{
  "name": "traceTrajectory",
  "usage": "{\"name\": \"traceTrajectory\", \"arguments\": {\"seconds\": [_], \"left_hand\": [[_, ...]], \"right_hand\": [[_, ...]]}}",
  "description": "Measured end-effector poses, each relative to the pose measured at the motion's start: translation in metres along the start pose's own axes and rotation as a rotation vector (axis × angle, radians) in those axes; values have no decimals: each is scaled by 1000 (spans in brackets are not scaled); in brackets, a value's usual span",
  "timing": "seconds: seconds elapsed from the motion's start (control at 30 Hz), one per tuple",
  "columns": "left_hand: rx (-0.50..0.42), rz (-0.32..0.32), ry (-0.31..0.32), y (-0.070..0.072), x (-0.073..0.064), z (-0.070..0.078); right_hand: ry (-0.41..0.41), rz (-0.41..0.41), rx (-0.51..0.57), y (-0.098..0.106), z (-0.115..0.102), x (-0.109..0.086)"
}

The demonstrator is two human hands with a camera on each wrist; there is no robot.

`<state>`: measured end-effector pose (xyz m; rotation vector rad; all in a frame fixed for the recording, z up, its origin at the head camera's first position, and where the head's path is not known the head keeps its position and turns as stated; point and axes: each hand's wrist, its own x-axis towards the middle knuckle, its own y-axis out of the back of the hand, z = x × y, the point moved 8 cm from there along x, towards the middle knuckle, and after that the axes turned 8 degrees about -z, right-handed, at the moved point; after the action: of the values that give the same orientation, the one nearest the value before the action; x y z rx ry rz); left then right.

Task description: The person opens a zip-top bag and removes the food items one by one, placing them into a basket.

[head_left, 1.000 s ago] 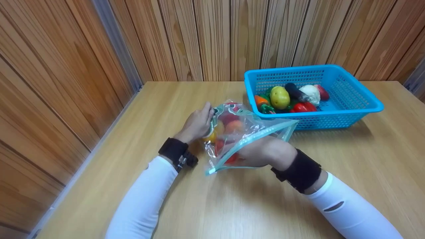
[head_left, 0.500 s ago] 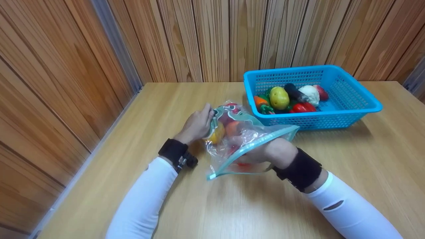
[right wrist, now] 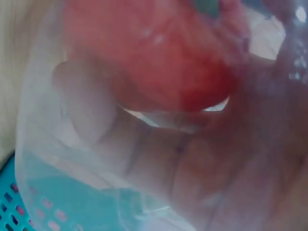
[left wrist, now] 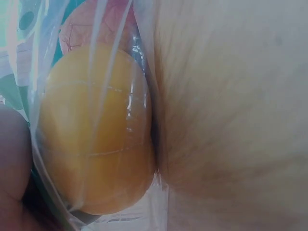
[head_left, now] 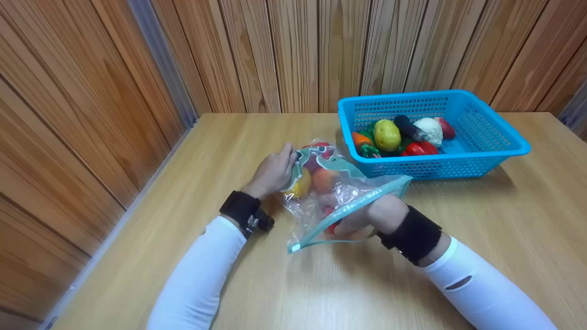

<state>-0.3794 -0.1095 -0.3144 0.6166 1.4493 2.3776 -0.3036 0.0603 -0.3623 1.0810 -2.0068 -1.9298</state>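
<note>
A clear zip bag (head_left: 367, 198) with a teal zip strip and green print lies on the table, its mouth towards the lower right. My left hand (head_left: 271, 170) grips the bag's left side. Beside that hand, inside the bag, sit a smooth yellow fruit (left wrist: 98, 139) and an orange-red round fruit (head_left: 323, 180). My right hand (head_left: 387, 213) is inside the bag mouth up to the wrist. Its fingers curl round a red fruit (right wrist: 154, 53) with a bit of green on top, seen blurred through the plastic in the right wrist view.
A blue plastic basket (head_left: 481, 156) stands behind and to the right of the bag. In it lie a yellow-green fruit (head_left: 387, 135), an eggplant (head_left: 406, 126), a cauliflower (head_left: 429, 130), a red pepper (head_left: 419, 148) and other pieces. Wood-panelled walls (head_left: 293, 55) border the table.
My right hand has shifted slightly down and right within the bag, and the bag mouth has moved a little towards me. The red fruit moved with the hand; my left hand stays put.
</note>
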Motion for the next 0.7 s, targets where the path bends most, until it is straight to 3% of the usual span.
{"name": "traceTrajectory", "arguments": {"seconds": [0.03,0.07,0.1,0.27,0.37,0.47,0.6,0.7], "left_hand": [[8,4,-5,0,0,1],[6,4,-4,0,0,1],[4,3,-3,0,0,1],[2,2,-5,0,1,1],[2,6,-10,1,1,0],[-20,-4,-9,0,1,-1],[-40,-13,-12,-1,0,-1],[-43,-22,-4,-2,0,-2]], "right_hand": [[-9,9,20,2,1,0],[-47,-65,-29,17,-20,-8],[-50,-63,-29,24,-28,-16],[16,60,120,66,-62,-64],[86,123,143,82,-69,-82],[129,194,77,97,-70,-100],[159,341,3,119,-69,-127],[177,426,17,130,-67,-146]]}}
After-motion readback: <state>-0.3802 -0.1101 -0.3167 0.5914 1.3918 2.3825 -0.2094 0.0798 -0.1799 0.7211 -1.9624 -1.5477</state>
